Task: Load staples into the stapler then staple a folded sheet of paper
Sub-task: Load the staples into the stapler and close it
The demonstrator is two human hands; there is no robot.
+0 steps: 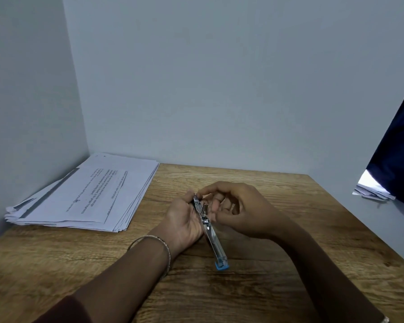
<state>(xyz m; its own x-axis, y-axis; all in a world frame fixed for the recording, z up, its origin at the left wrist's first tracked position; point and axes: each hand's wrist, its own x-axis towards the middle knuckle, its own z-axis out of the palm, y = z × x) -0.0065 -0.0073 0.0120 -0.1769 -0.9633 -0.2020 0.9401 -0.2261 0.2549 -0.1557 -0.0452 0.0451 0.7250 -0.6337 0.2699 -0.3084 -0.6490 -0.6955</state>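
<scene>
A small metal stapler (211, 236) with a blue end cap is swung open, its long arm pointing toward me over the wooden table (289, 264). My left hand (184, 222) grips its far end from the left. My right hand (238, 208) comes in from the right, its fingertips pinched at the stapler's open channel near the top. Whether staples sit between those fingers is hidden. A thick stack of printed paper (86, 194) lies at the table's back left corner.
White walls close the table at the back and left. A dark blue curtain (399, 155) hangs at the right, with a few more papers (371, 190) on a ledge below it. A bangle circles my left wrist.
</scene>
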